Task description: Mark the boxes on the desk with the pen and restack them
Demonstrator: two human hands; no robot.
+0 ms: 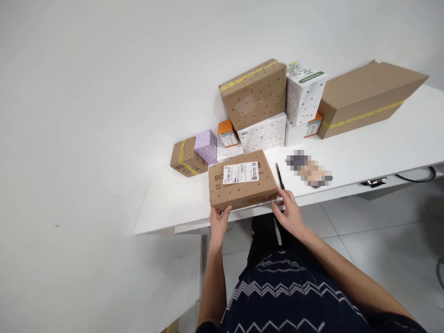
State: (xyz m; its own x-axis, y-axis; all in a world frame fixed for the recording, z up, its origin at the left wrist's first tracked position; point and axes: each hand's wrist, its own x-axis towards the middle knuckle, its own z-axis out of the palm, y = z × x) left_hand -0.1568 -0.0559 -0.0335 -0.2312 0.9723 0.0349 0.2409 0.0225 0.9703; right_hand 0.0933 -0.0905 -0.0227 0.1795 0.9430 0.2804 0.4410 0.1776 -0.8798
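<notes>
A brown cardboard box [241, 194] with a white shipping label [241, 173] on top lies near the front edge of the white table. My left hand [219, 223] is closed on its near left corner, thumb against the near side. At the near right corner, my right hand [288, 212] grips the same box with thumb and fingers. The box's underside is hidden. Just right of it lies a black pen [280, 176], close to my right fingertips.
Along the wall stand a small taped brown box [189, 155], a lilac box [207, 145], an orange box [227, 132], a brown carton [258, 99] on a white box [265, 134], a tall white box [305, 95] and a long carton [371, 95]. A pixelated object [308, 169] lies right of the pen.
</notes>
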